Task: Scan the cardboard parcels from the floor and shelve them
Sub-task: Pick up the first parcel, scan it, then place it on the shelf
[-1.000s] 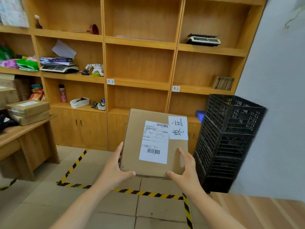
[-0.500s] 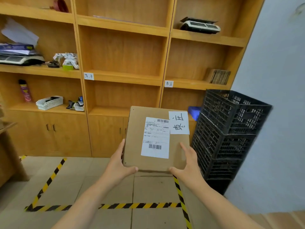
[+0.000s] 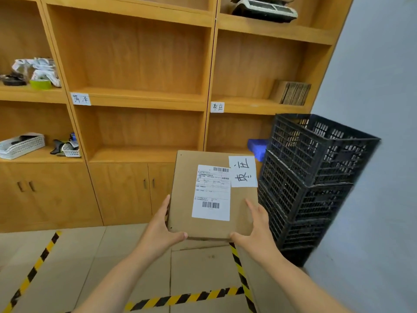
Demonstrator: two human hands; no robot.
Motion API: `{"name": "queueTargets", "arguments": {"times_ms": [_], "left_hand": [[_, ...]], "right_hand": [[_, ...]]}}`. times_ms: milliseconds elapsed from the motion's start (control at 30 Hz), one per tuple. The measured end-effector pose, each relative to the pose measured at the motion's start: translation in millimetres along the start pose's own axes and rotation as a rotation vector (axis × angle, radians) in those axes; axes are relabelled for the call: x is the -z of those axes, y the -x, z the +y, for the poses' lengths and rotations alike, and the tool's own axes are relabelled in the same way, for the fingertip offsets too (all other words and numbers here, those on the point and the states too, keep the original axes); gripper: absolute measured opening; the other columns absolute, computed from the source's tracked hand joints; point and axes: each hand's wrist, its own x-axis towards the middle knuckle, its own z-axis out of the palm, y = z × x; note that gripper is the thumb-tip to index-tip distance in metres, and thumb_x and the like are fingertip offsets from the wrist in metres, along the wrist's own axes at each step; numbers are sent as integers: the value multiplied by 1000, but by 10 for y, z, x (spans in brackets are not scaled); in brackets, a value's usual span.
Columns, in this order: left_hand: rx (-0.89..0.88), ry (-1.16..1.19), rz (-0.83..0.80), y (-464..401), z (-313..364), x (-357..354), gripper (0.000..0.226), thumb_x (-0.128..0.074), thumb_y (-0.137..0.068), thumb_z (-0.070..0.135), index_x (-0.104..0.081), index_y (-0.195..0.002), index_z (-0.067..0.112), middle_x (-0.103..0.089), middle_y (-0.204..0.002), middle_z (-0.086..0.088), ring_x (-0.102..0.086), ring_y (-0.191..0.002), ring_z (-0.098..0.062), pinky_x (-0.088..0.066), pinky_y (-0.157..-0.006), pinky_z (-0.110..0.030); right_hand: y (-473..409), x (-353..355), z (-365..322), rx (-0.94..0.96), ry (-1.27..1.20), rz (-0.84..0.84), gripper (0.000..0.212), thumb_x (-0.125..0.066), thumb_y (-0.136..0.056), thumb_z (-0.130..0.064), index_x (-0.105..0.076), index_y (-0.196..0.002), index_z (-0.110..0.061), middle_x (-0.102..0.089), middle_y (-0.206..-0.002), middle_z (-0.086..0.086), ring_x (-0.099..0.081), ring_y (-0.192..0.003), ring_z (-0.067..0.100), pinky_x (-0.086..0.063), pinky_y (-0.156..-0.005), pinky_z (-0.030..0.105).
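I hold a flat cardboard parcel point(image 3: 182, 199) in front of me, its top face toward the camera. It carries a white shipping label with barcodes and a white handwritten tag at its upper right corner. My left hand point(image 3: 160, 231) grips its lower left edge, thumb on top. On the lower right edge sits my right hand point(image 3: 255, 231), thumb on top too. Behind the parcel stands a wooden shelf unit point(image 3: 140, 96) with open bays. A handwritten paper tag point(image 3: 217, 107) is stuck on the shelf edge right of centre, another tag point(image 3: 80, 99) further left.
A stack of black plastic crates point(image 3: 316, 181) stands to the right against the grey wall. A blue object point(image 3: 257, 146) lies on the low right shelf. Baskets and clutter fill the left bays. Yellow-black tape point(image 3: 239, 267) marks the tiled floor.
The view has moved closer to the shelf unit and shifted right; the desk on the left is out of view. Both hands keep the same grip on the parcel.
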Motion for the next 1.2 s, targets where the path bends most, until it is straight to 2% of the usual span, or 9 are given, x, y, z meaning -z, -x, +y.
{"name": "queueTargets", "arguments": {"times_ms": [167,267,333,400,533,700,833,967,1200], "left_hand": [[-28,-51,37,-796,107,-456,113,-81,-64,12,-8,-148,31,-29,-146,13,-32,-127,-4,-30,-105,-24],[-97,-105,30,-1337,279,-763,107,-79,-68,13,-9,-147,33,-6,-154,18,-11,-137,1,-18,-111,-22],[-122,-112,24,-1695,408,-966,103,-77,-71,13,-11,-147,34,0,-151,23,-5,-136,4,-16,-109,-19],[-139,-116,34,-2029,509,-1167,99,-76,-72,13,-15,-145,35,1,-149,27,-6,-135,6,-19,-107,-17],[-171,-77,45,-2574,620,-1458,91,-77,-71,12,-25,-142,37,1,-147,31,-11,-134,7,-29,-101,-14],[-189,-110,60,-3174,672,-1630,90,-77,-71,11,-27,-141,35,0,-146,29,-11,-132,8,-25,-99,-11],[-185,-133,52,-3673,616,-1713,90,-76,-71,12,-25,-141,38,2,-145,31,-14,-131,5,-30,-100,-12],[-208,-131,27,-4266,551,-1733,90,-76,-71,10,-25,-141,36,1,-145,29,-16,-129,5,-31,-78,7],[-241,-68,6,-5470,551,-1496,89,-76,-71,6,-28,-141,33,0,-146,26,-18,-129,3,-34,-75,7]], "right_hand": [[-800,297,428,9,-16,11,98,-77,-69,-19,-16,-144,-34,-11,-134,-20,-24,-122,1,-25,-104,22],[-1352,597,632,35,14,28,98,-77,-69,-22,-15,-144,-35,-4,-139,-23,-21,-132,6,-27,-111,31],[-1715,838,753,40,42,36,99,-77,-69,-25,-14,-144,-35,1,-148,-17,-16,-138,10,-27,-113,36],[-2051,1071,880,56,50,29,100,-77,-70,-25,-13,-145,-35,5,-151,-13,-13,-140,11,-27,-113,36],[-2581,1360,1092,58,48,-4,103,-77,-69,-25,-9,-145,-38,10,-151,-17,-12,-139,12,-32,-110,36],[-3146,1462,1292,37,44,-15,104,-76,-70,-25,-7,-146,-36,14,-151,-18,-13,-138,10,-34,-107,30],[-3624,1463,1406,44,72,6,104,-76,-68,-25,-7,-145,-37,11,-150,-18,-12,-139,13,-30,-111,36],[-4156,1428,1455,50,107,36,103,-77,-70,-24,-8,-146,-34,9,-151,-15,-13,-138,11,-27,-107,29],[-5331,1289,1324,61,141,80,102,-76,-70,-27,-8,-145,-36,9,-152,-12,-10,-141,13,-26,-110,33]]}}
